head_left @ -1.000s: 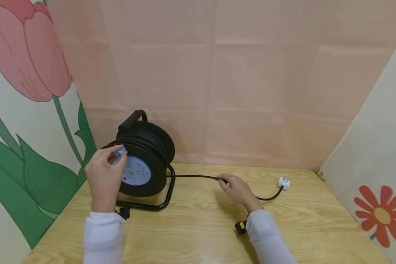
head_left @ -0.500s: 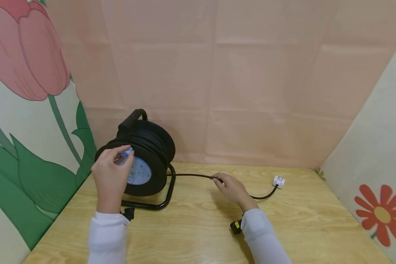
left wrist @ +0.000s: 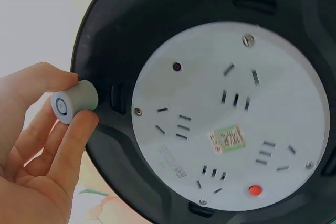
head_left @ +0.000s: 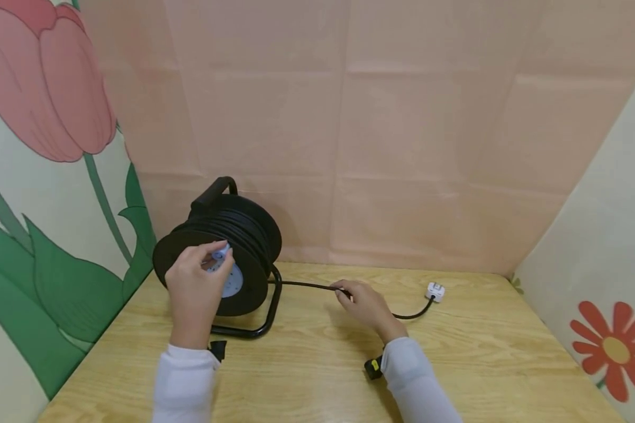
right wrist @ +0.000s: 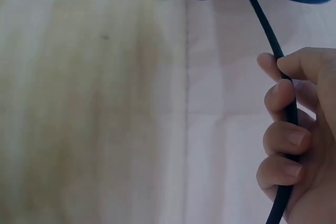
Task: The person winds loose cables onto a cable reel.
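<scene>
A black cable reel (head_left: 219,220) stands at the left of the table on a tubular frame. My left hand (head_left: 196,291) pinches the pale blue crank knob (left wrist: 79,98) on the reel's face between thumb and fingers. Behind that hand, the round socket panel (left wrist: 210,103), with several sockets and a red button, is partly hidden in the head view. My right hand (head_left: 365,305) grips the black cable (head_left: 304,284) that runs from the reel; the right wrist view has its fingers curled round the cable (right wrist: 262,19). Past that hand, the cable ends in a white plug (head_left: 435,292).
The wooden table (head_left: 307,364) reaches back to a pink sheet (head_left: 402,147) behind the reel. Side panels with a painted tulip (head_left: 58,88) and a red flower (head_left: 614,349) flank it. The reel's carrying handle (head_left: 214,192) sticks up at its top.
My left hand has moved right with the knob, and the reel's face has turned. My right hand has shifted left toward the reel with the cable, and the plug has slid left.
</scene>
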Demonstrator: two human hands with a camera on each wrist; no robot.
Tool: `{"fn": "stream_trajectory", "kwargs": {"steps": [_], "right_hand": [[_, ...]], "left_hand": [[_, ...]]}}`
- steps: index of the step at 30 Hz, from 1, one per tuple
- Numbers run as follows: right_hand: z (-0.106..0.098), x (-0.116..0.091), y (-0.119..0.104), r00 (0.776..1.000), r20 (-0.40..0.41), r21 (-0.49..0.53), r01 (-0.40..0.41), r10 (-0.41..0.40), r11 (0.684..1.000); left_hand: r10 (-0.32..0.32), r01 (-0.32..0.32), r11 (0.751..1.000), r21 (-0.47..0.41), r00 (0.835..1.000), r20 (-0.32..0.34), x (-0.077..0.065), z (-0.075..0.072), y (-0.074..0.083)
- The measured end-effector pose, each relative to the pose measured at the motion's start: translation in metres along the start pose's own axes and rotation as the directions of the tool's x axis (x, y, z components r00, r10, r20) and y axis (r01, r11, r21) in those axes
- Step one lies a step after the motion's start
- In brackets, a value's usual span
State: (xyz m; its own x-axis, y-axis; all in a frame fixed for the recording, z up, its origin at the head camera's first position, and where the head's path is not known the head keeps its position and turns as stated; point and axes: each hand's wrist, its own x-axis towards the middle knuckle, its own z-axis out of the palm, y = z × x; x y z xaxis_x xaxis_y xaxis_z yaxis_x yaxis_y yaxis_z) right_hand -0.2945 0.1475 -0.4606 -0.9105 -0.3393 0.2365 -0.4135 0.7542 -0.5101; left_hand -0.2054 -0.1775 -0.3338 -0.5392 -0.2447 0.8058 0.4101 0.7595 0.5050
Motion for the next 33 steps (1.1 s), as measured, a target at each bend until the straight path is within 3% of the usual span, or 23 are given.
{"fn": "stream_trajectory", "kwargs": {"steps": [9,19,29,33], "right_hand": [[0.005,0.002,-0.011,0.999,0.025,0.003,0.026,-0.026,1.000],[0.015,0.009,-0.018,0.994,0.055,-0.014,0.093,-0.092,0.996],[0.019,0.014,-0.027,0.993,0.081,-0.018,0.084,-0.083,0.996],[0.024,0.018,-0.031,0.992,0.094,-0.016,0.089,-0.087,0.996]], "left_hand": [[0.090,-0.091,0.996,0.024,0.996,0.028,-0.006,0.010,0.008],[0.050,-0.054,0.997,0.053,0.996,0.075,-0.014,0.015,0.016],[0.084,-0.095,0.991,0.093,0.990,0.116,-0.018,0.021,0.020],[0.055,-0.073,0.992,0.108,0.985,0.162,-0.020,0.019,0.021]]}}
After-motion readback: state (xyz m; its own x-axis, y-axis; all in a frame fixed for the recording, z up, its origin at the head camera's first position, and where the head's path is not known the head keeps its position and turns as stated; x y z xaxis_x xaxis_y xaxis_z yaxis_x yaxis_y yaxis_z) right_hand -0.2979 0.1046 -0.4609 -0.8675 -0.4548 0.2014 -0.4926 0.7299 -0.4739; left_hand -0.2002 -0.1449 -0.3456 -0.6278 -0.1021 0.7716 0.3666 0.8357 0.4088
